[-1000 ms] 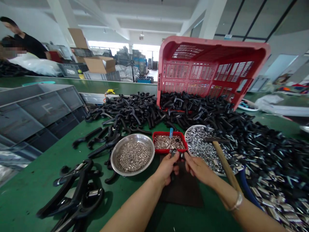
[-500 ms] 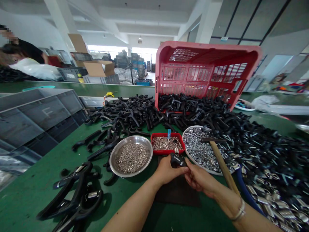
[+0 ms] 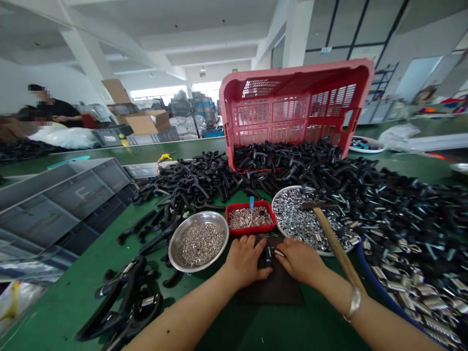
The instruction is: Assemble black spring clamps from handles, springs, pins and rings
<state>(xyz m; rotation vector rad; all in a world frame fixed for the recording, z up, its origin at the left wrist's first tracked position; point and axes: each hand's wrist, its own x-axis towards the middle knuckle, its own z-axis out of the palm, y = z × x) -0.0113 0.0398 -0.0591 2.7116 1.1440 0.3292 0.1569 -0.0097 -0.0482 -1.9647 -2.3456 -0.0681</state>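
Observation:
A short black plastic part (image 3: 269,257) with pale lettering is upright over the dark pad (image 3: 280,290). The thumb and index finger of my left hand (image 3: 244,261) are closed around its left side. My right hand (image 3: 302,261) pinches a small ribbed metal spring (image 3: 279,253) against the part's right side; its fingertips are partly hidden. Just beyond my hands sits a red tray (image 3: 251,229) of small metal pins, with a blue-handled screwdriver (image 3: 252,204) standing in it. Left of it is a metal bowl (image 3: 174,251) of small pins.
A hammer (image 3: 334,239) lies across a white basin (image 3: 278,226) of shiny metal parts. Springs fill a blue-rimmed basin (image 3: 369,273) at right. Black handles (image 3: 204,178) are heaped before a tipped red crate (image 3: 228,122). Grey crates (image 3: 73,195) stand left; a person (image 3: 60,109) is behind.
Both hands have lowered the black part from above the pad down towards it. The part has turned more upright, and my left fingers have spread forward. The view has shifted slightly.

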